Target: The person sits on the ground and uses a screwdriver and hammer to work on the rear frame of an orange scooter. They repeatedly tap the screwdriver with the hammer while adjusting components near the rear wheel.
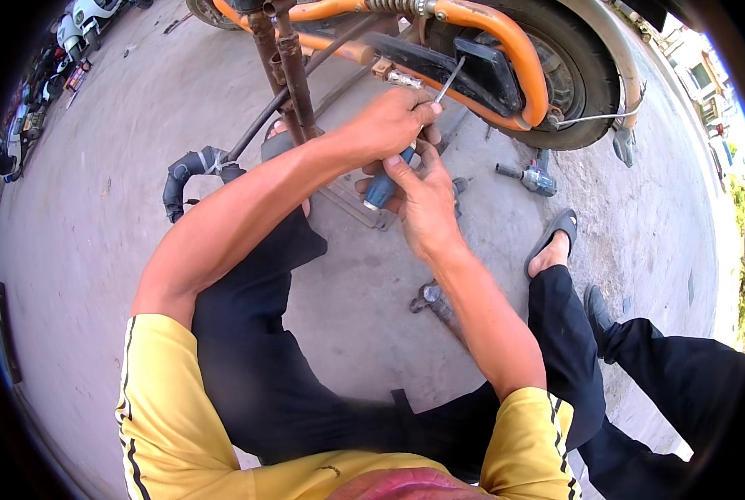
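Note:
Both my hands are closed on a screwdriver with a blue handle (379, 192) and a thin metal shaft. My left hand (393, 123) wraps round it where the shaft leaves the fingers. Closer to me, my right hand (421, 182) grips about the handle, whose butt end sticks out toward the lower left. The shaft slants up and right, its tip at or in front of a black cover (485, 77) on an orange-framed two-wheeler; whether it touches cannot be told. Beside my left hand, a small rusty and silvery fitting (399, 77) sits on the frame.
Rusty brown pipes (291, 71) rise left of the orange frame (532, 75) and wheel (593, 87). A blue-grey power tool (537, 179) and a heavy metal tool (441, 307) lie on concrete. Another person's leg (672, 358) stands at right. Parked scooters (72, 42) line the far left.

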A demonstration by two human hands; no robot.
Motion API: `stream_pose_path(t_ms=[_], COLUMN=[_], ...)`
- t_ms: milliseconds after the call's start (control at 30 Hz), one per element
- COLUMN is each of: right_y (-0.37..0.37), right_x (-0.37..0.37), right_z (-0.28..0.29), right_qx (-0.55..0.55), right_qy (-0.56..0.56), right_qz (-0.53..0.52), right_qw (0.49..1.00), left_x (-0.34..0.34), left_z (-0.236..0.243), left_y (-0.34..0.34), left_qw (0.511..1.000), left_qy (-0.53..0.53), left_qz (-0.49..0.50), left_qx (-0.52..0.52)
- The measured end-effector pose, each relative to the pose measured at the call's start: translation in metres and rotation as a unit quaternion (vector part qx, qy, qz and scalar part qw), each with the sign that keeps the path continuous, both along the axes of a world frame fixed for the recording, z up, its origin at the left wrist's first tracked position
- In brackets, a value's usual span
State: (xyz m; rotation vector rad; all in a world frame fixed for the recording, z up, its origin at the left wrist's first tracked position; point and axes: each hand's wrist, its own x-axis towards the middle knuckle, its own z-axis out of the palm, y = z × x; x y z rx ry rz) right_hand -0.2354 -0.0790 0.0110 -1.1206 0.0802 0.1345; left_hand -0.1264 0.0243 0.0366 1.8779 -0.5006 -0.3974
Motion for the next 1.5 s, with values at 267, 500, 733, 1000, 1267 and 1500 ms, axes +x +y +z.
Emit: stream_pose_path(t_ms=[267,500,733,1000,1267,1500], right_y=[0.022,0.012,0.009,0.028,0.045,0.05], right_x=[0.019,0.053,0.043,0.098,0.134,0.149], right_z=[-0.036,-0.053,-0.018,-0.009,-0.043,-0.047], right_qx=[-0.15,-0.124,-0.138,-0.227,-0.097,-0.098], right_qy=[0.006,0.031,-0.015,-0.013,0.024,-0.004], right_qz=[0.096,0.142,0.067,0.039,0.021,0.016], right_qw=[0.984,0.982,0.988,0.973,0.995,0.995], left_x=[-0.025,-0.054,-0.09,-0.074,-0.066,-0.062], left_z=[-0.052,-0.034,-0.004,-0.019,-0.022,-0.03], left_y=[0.065,0.078,0.096,0.106,0.112,0.112], left_qw=[0.987,0.98,0.985,0.981,0.94,0.938], left_qy=[0.119,0.185,0.147,0.153,0.235,0.23], left_qz=[0.044,-0.001,0.011,0.116,0.231,0.241], left_qx=[0.095,0.069,0.094,0.023,-0.089,-0.097])
